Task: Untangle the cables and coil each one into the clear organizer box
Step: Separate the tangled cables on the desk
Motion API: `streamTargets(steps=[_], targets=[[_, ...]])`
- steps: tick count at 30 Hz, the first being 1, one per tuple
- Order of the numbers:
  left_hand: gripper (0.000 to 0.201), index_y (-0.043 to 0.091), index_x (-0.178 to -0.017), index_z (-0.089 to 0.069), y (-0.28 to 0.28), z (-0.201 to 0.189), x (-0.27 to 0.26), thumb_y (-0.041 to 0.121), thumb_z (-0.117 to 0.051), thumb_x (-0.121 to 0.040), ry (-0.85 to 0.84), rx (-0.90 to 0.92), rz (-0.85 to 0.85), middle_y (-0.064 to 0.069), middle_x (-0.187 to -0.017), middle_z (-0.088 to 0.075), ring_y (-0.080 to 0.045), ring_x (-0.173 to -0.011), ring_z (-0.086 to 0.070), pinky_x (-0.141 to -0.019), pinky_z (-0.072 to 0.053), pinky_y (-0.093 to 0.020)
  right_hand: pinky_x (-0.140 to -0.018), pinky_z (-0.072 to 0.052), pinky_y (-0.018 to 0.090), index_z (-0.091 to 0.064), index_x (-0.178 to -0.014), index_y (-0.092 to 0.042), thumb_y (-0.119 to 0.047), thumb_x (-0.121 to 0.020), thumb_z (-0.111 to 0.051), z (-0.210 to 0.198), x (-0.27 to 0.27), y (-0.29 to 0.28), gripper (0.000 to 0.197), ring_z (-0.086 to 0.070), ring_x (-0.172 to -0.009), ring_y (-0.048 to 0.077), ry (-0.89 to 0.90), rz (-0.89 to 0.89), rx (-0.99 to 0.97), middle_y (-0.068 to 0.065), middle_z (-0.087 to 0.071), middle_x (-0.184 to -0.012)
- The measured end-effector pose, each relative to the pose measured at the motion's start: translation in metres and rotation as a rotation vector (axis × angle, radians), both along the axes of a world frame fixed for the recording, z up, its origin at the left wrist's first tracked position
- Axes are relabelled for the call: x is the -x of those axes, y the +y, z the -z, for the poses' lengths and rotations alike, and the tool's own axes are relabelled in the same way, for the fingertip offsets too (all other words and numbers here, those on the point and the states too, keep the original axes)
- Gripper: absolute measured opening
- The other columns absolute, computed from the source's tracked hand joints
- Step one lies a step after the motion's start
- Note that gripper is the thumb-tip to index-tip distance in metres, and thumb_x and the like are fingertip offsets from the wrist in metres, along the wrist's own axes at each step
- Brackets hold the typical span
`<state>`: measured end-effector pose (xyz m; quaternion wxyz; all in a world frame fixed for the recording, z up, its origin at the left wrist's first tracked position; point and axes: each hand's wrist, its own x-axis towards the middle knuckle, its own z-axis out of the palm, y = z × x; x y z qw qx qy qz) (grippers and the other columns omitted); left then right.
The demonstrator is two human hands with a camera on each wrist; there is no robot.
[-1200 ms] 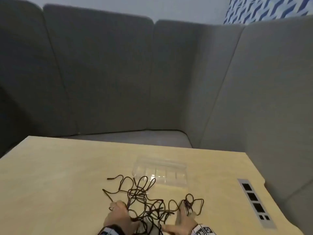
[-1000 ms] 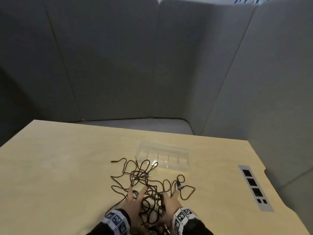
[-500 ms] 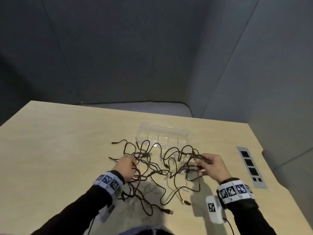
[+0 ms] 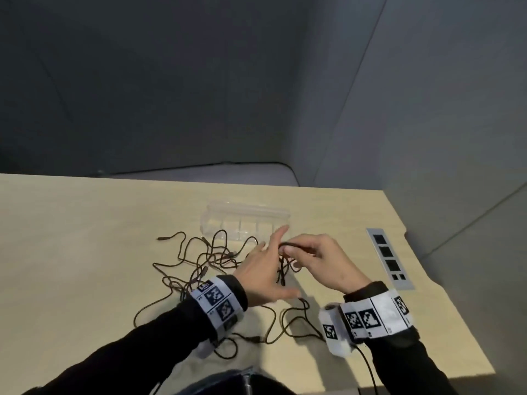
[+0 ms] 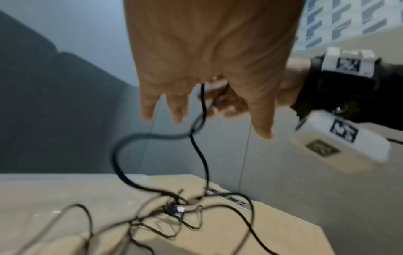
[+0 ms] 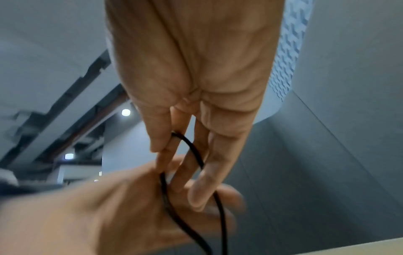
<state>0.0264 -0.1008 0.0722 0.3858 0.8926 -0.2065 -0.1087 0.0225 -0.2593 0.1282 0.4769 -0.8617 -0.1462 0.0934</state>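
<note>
Several thin black cables (image 4: 208,258) lie tangled on the light wooden table (image 4: 85,252), just in front of the clear organizer box (image 4: 245,220). My right hand (image 4: 310,258) is raised above the table and pinches one black cable (image 4: 293,246) between thumb and fingers; the right wrist view shows that cable (image 6: 191,146) looping down from the fingers. My left hand (image 4: 265,269) is beside it, fingers straight and spread, with the strand running past its palm. In the left wrist view the cable (image 5: 196,151) hangs down to the tangle (image 5: 174,207).
A metal socket strip (image 4: 389,258) is set into the table near its right edge. Grey padded seat backs wall the table at the back and right. One cable loop (image 4: 296,323) lies near the table's front edge, between my wrists.
My left hand let go of the tangle on the left and moved right to meet the right hand. The right hand still holds its strand, lifted a little. The head view tilted down.
</note>
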Motion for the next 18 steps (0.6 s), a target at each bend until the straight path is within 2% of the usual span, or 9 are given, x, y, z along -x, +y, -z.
streamTargets(steps=[1,2,3,4,8,13,15,17,18], targets=[[0.082,0.023,-0.139,-0.017,-0.006,0.004,-0.003,0.048,-0.064,-0.076,-0.035,0.021,-0.011,-0.006,-0.128,-0.057,-0.021,-0.119,-0.052,-0.098,-0.045,-0.039,-0.072,-0.055,0.027,-0.072,-0.092,-0.019,-0.013,-0.091,-0.058,-0.01,0.001,0.001,0.015,-0.068,-0.078,0.01,-0.006,0.057,-0.124,-0.001,-0.072,-0.087],[0.052,0.021,-0.129,-0.033,-0.01,0.01,-0.006,0.041,-0.055,-0.087,-0.08,-0.014,-0.04,-0.005,-0.112,-0.064,-0.023,-0.104,-0.06,-0.087,-0.049,-0.037,-0.069,-0.056,0.026,-0.07,-0.089,-0.016,-0.011,-0.092,-0.055,-0.02,0.002,-0.002,0.016,-0.069,-0.079,0.015,-0.01,0.132,-0.254,0.002,-0.071,-0.086],[0.031,0.019,-0.118,-0.043,-0.01,0.016,-0.008,0.038,-0.046,-0.094,-0.107,-0.063,-0.062,-0.006,-0.102,-0.067,-0.025,-0.094,-0.062,-0.079,-0.05,-0.037,-0.067,-0.056,0.025,-0.069,-0.088,-0.012,-0.01,-0.093,-0.053,-0.03,0.003,-0.007,0.017,-0.07,-0.08,0.019,-0.016,0.209,-0.379,0.003,-0.07,-0.085],[0.024,0.018,-0.11,-0.048,-0.008,0.021,-0.01,0.037,-0.039,-0.097,-0.104,-0.09,-0.066,-0.006,-0.097,-0.067,-0.027,-0.089,-0.062,-0.076,-0.049,-0.036,-0.067,-0.056,0.025,-0.069,-0.087,-0.011,-0.012,-0.093,-0.052,-0.038,0.003,-0.015,0.018,-0.07,-0.081,0.021,-0.03,0.282,-0.5,0.003,-0.07,-0.085],[0.03,0.024,-0.107,-0.053,0.009,0.039,-0.019,0.041,-0.029,-0.098,-0.122,-0.136,-0.007,0.001,-0.097,-0.062,-0.02,-0.092,-0.056,-0.085,-0.047,-0.039,-0.079,-0.058,0.03,-0.072,-0.076,-0.015,-0.026,-0.079,-0.058,-0.054,0.001,-0.049,0.018,-0.071,-0.079,0.025,-0.108,0.541,-0.831,-0.001,-0.071,-0.08],[0.027,0.016,-0.102,-0.057,0.014,0.031,-0.035,0.037,-0.04,-0.097,-0.184,-0.097,-0.003,0.002,-0.089,-0.058,-0.016,-0.099,-0.046,-0.086,-0.042,-0.032,-0.086,-0.056,0.033,-0.063,-0.082,-0.008,-0.026,-0.08,-0.06,-0.044,-0.001,-0.075,0.018,-0.069,-0.085,0.029,-0.181,0.815,-0.945,0.003,-0.063,-0.086],[0.024,0.017,-0.103,-0.058,0.009,0.023,-0.038,0.035,-0.043,-0.097,-0.223,-0.112,0.027,0.007,-0.092,-0.056,-0.012,-0.104,-0.043,-0.086,-0.037,-0.023,-0.09,-0.054,0.038,-0.058,-0.08,-0.009,-0.021,-0.091,-0.056,-0.045,-0.002,-0.086,0.017,-0.067,-0.085,0.029,-0.199,0.924,-1.029,0.0,-0.063,-0.08],[0.025,0.017,-0.107,-0.057,0.003,0.018,-0.039,0.033,-0.04,-0.098,-0.185,-0.068,0.049,0.01,-0.096,-0.055,-0.011,-0.107,-0.04,-0.083,-0.032,-0.018,-0.092,-0.053,0.04,-0.056,-0.082,-0.009,-0.02,-0.096,-0.049,-0.047,-0.005,-0.098,0.02,-0.065,-0.084,0.03,-0.164,1.015,-1.015,0.0,-0.064,-0.079],[0.027,0.018,-0.109,-0.057,0.0,0.015,-0.039,0.033,-0.038,-0.099,-0.16,-0.043,0.063,0.008,-0.1,-0.057,-0.01,-0.107,-0.039,-0.084,-0.033,-0.018,-0.094,-0.051,0.041,-0.057,-0.089,-0.007,-0.022,-0.096,-0.049,-0.046,-0.006,-0.102,0.019,-0.065,-0.084,0.029,-0.109,1.044,-0.868,0.005,-0.065,-0.088]])
